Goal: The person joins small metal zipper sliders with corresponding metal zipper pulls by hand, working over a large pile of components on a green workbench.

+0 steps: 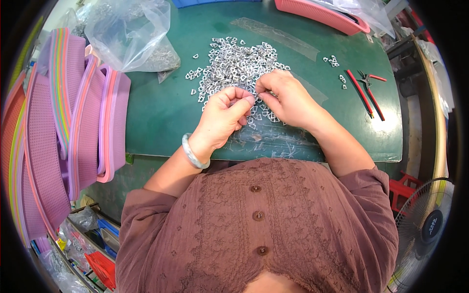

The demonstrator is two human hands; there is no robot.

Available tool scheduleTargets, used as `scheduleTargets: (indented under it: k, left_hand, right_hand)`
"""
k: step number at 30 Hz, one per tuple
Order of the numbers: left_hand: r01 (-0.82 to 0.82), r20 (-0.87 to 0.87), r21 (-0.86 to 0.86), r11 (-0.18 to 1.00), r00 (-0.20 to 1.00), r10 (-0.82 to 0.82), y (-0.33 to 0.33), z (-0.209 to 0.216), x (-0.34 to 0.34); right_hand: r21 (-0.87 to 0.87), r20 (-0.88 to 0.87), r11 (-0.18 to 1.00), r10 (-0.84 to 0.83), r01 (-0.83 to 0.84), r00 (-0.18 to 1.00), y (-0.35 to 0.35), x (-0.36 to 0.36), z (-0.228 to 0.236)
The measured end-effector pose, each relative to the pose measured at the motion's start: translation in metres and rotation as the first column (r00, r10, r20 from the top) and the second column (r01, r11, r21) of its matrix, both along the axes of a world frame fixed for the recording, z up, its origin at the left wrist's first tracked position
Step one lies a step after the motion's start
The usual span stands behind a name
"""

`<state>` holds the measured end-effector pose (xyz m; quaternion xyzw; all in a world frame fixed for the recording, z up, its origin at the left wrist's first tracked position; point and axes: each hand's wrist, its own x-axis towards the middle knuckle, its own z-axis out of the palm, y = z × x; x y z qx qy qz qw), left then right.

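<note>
A heap of small silver metal pieces, like open-framed buckles (237,63), lies on the green table (166,112). Over its near edge my left hand (218,116) and my right hand (289,100) meet, fingertips almost touching. Thumb and forefinger are pinched on each hand. Whatever sits between them is too small and too covered by the fingers to name. A pale bangle (193,152) circles my left wrist. Several loose metal pieces lie just below the fingers and under my right hand.
Stacked purple baskets (88,122) crowd the left side, by a clear plastic bag (129,41) of metal parts. At right lie red-handled pliers (370,88), a red stick-like tool (359,93) and a few stray pieces (333,61). A pink basket (322,17) stands at the back; a fan (427,229), lower right.
</note>
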<state>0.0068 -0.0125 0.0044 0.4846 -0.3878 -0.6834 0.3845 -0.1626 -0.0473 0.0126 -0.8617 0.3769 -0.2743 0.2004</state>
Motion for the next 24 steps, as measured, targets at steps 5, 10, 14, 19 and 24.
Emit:
scheduleTargets:
  k: [5,10,14,19,24]
  left_hand:
    - [0.039,0.076,-0.143,0.989,0.997,-0.029,-0.001,-0.002,-0.002]
    - [0.025,-0.011,-0.122,0.992,1.000,-0.027,0.000,-0.002,-0.002]
    - [-0.026,-0.034,-0.049,0.998,0.999,0.024,0.002,0.003,-0.003]
    - [-0.082,-0.045,-0.133,0.988,0.996,0.077,0.002,0.000,-0.004]
    - [-0.083,-0.019,-0.201,0.976,0.997,0.081,0.003,-0.003,-0.006]
  right_hand:
    - [0.016,0.203,0.995,0.093,-0.098,0.975,0.002,-0.001,-0.001]
    - [0.452,0.457,0.883,-0.106,-0.128,0.883,0.007,0.001,0.003]
    - [0.538,0.440,0.835,-0.161,-0.116,0.884,-0.003,-0.007,-0.008]
    - [0.662,0.462,0.723,-0.184,-0.199,0.867,0.000,-0.006,-0.005]
    - [0.720,0.420,0.665,-0.188,-0.199,0.888,0.000,-0.007,0.000]
